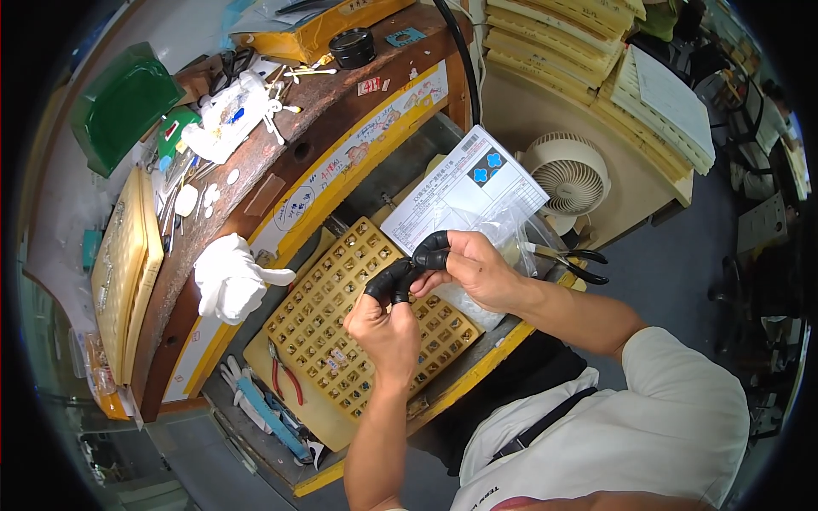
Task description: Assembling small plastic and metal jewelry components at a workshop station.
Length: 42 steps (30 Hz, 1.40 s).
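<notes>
Left hand (388, 328) and right hand (473, 268) meet above a yellow grid tray (358, 319), fingertips in black finger cots (400, 277) pinched together; whatever small item lies between them is too small to tell. Both hands are closed at the tips, the left thumb and forefinger pressed against the right ones.

The tray, divided into many small square cells holding tiny parts, lies tilted in a recessed yellow-edged well (477, 366) below the bench; the hands cover its upper right corner. Red-handled pliers (285, 375) rest just beside the tray's lower left edge, and blue-handled tools (264, 413) lie further left.

Behind the right hand lie a clear plastic bag (511, 234) and a white printed sheet (464, 192), partly hidden by the fingers. Black-handled pliers (571, 260) lie just right of the bag. A white cloth (230, 281) sits on the bench edge (281, 153), left of the tray. A small fan (567, 175) stands beyond the sheet; stacked pale trays (554, 38) fill the upper right. A green tray (119, 102) and a wooden board (128, 264) occupy the far left
</notes>
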Available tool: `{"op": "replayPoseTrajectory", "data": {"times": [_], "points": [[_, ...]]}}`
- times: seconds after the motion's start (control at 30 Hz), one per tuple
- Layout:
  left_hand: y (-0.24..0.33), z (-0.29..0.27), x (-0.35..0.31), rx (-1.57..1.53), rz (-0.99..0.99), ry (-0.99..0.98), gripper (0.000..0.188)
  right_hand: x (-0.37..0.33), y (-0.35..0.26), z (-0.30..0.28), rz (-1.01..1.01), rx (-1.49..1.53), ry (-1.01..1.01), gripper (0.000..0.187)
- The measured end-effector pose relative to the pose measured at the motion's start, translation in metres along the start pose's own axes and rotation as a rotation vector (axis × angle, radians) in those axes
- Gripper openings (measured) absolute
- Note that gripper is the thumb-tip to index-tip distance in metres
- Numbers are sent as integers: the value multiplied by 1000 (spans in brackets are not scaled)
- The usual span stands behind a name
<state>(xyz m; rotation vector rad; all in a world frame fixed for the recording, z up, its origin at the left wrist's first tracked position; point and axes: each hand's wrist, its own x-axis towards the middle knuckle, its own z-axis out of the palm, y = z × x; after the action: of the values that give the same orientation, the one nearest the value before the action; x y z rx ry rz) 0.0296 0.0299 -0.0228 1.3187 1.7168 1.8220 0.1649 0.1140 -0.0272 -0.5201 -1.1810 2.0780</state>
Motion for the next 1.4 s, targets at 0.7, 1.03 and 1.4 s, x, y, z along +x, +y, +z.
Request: {"op": "replayPoseTrajectory", "data": {"times": [0.7, 1.03, 1.4], "points": [[3, -3, 1, -31, 26, 5, 29, 1, -6, 2, 6, 120, 52, 16], [1, -4, -2, -75, -11, 30, 30, 1, -4, 0, -48, 63, 54, 19], [1, -2, -3, -88, -20, 28, 30, -6, -7, 2, -77, -93, 18, 17]]}}
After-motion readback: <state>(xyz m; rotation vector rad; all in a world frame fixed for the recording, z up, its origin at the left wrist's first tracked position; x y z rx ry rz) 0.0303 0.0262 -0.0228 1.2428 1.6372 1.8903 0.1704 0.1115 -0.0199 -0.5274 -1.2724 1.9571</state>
